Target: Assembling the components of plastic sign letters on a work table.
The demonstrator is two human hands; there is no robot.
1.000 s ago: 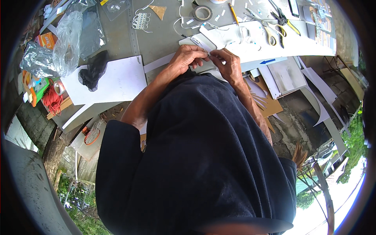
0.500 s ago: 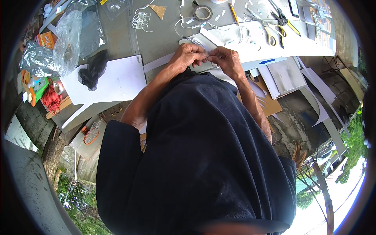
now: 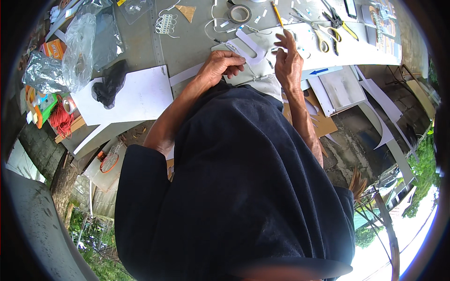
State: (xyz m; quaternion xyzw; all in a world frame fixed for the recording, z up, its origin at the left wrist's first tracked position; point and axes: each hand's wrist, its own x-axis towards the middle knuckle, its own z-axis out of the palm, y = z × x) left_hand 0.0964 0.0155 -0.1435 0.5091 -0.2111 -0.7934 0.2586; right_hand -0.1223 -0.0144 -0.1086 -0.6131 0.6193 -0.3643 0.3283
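My left hand (image 3: 220,65) is closed in a pinch, with a thin pale wire (image 3: 250,69) at its fingertips. Apart from it, to the right, my right hand (image 3: 289,63) is raised with its fingers spread and nothing visible in them. Between and just beyond the hands lies a white curved cut-out piece (image 3: 256,55) on a pale board (image 3: 267,86). Thin wiring with small white modules runs over the table from the tape roll (image 3: 239,14) towards my left hand. My dark shirt hides the near edge of the board.
Scissors (image 3: 323,43), yellow-handled pliers (image 3: 348,31) and a pencil (image 3: 276,15) lie at the back right. A bundle of wired modules (image 3: 166,24) sits back left. Clear plastic bags (image 3: 79,51) and a black crumpled bag (image 3: 109,86) lie at left; a steel ruler (image 3: 156,42) runs between.
My hands were together, pinching at one spot. My right hand has let go, moved right and away, and opened; the left stays nearly in place. More of the white cut-out now shows.
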